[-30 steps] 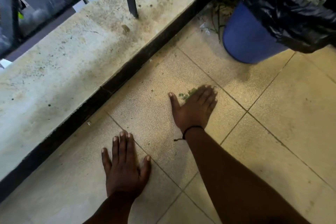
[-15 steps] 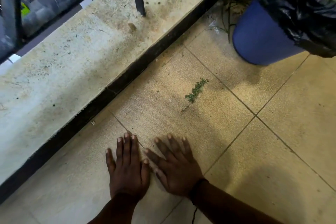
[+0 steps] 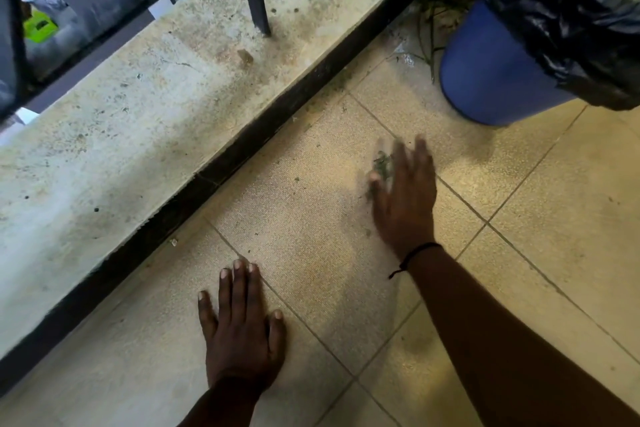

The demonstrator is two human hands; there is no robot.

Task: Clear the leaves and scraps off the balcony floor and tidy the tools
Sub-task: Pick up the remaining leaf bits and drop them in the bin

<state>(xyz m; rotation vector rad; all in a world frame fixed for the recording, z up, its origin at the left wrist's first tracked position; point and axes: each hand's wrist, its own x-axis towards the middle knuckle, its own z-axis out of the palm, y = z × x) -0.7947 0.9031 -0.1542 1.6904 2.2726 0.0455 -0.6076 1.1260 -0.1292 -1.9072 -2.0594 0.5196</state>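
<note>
Left hand [image 3: 240, 333] lay flat, fingers straight, on the floor tile [image 3: 304, 239], likely bracing. Right hand [image 3: 403, 194], fingers extended and blurred, swept the green leaf scraps [image 3: 381, 163] lying near the blue bin [image 3: 485, 80], grasping nothing.

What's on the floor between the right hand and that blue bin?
In the head view, only bare tile lies between the right hand and the blue bin; the green scraps sit at the hand's fingers.

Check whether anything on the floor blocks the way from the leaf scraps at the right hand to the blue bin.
Nothing visible does. The leaf scraps lie at the right hand, and only bare tile separates them from the blue bin.
</note>
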